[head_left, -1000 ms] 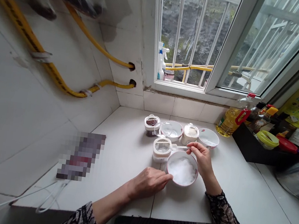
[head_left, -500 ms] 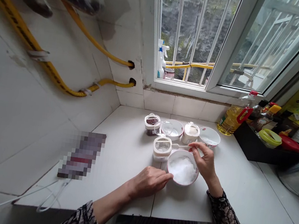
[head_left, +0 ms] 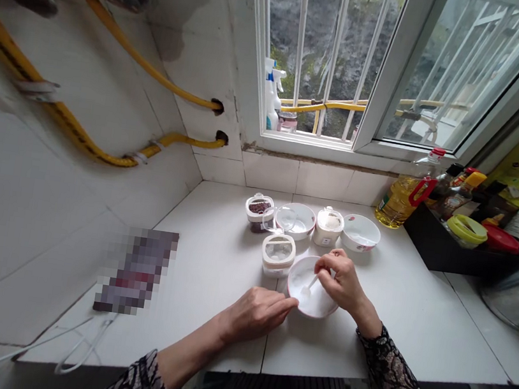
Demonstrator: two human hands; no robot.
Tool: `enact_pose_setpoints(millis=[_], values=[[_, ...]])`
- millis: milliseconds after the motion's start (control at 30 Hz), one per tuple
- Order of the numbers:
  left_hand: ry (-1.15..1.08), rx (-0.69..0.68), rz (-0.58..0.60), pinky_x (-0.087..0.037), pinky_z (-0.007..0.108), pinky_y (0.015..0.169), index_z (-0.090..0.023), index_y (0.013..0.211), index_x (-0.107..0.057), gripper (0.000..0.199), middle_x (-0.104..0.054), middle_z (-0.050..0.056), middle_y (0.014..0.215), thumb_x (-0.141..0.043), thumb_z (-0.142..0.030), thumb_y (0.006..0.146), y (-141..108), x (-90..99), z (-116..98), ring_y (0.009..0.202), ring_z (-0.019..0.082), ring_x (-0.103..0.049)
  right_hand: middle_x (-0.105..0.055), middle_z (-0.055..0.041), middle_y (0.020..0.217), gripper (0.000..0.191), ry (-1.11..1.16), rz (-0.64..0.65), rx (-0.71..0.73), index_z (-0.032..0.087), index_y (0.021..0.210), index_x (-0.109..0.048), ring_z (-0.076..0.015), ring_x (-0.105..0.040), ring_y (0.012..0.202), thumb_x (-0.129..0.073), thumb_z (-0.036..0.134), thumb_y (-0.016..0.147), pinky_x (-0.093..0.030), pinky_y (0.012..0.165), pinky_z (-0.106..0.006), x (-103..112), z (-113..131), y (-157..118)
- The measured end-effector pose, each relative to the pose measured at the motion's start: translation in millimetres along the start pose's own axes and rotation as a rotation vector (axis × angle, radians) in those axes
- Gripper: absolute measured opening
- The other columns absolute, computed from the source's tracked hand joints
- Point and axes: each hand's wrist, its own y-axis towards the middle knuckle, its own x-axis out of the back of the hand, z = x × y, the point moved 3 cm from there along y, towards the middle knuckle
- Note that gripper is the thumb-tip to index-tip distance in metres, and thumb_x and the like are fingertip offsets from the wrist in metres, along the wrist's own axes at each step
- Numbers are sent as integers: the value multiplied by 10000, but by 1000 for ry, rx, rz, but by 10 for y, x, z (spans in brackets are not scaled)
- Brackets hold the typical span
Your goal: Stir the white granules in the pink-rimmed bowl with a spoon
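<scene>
A white bowl (head_left: 291, 297) holding white granular stuff stands on the counter in front of me. My left hand (head_left: 258, 313) pinches its near left rim between thumb and fingers. Over the bowl's right side, my right hand (head_left: 341, 280) grips a small white spoon (head_left: 308, 289), whose tip is down in the white grains. Just behind and left of the bowl sits a square jar (head_left: 277, 265) with a cream rim. Behind it are a jar of dark red contents (head_left: 255, 222), a white bowl (head_left: 300, 231), a cream-coloured jar (head_left: 328, 235) and another white bowl (head_left: 360, 241).
An oil bottle (head_left: 401, 198) stands at the back right, beside a black box (head_left: 431, 244) of condiment bottles. A pot (head_left: 503, 296) is at the far right. A blurred dark object (head_left: 137, 274) with a white cable (head_left: 80, 350) lies on the left. The window (head_left: 327, 56) is behind.
My right hand has brought the spoon from beside the square jar down into the bowl's white grains. My left hand keeps its hold on the rim. The view has shifted slightly.
</scene>
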Motion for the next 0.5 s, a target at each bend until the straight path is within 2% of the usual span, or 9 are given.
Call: enact_pose_setpoints(millis=[100, 233, 333, 500], values=[[-4, -3, -3, -420, 190, 444, -141, 995, -593, 208, -571, -30, 593, -411, -60, 937, 1, 0, 0, 470, 91, -526, -625, -6, 588, 183, 96, -66, -203, 207, 593, -615, -171, -551, 638, -484, 164, 713, -413, 680, -301, 42, -86, 4], [-12, -3, -16, -407, 202, 432, -138, 992, -585, 196, -564, -31, 584, -404, -73, 954, 5, 3, 2, 459, 95, -515, -539, 18, 508, 162, 309, -113, -424, 195, 568, -613, -129, -445, 507, -485, 238, 659, -329, 519, -259, 76, -210, 15], [-14, -5, -16, -411, 201, 432, -138, 994, -584, 197, -568, -29, 586, -401, -74, 957, 7, 4, 2, 459, 94, -519, -482, 31, 460, 162, 433, -147, -502, 191, 551, -612, -114, -392, 470, -486, 264, 621, -286, 478, -246, 71, -259, 24], [-5, -12, -5, -421, 188, 440, -137, 999, -587, 205, -566, -31, 584, -399, -67, 957, 8, 6, -3, 467, 90, -524, -475, 32, 449, 152, 499, -167, -554, 188, 540, -617, -109, -393, 466, -494, 260, 593, -300, 478, -244, 52, -296, 30]])
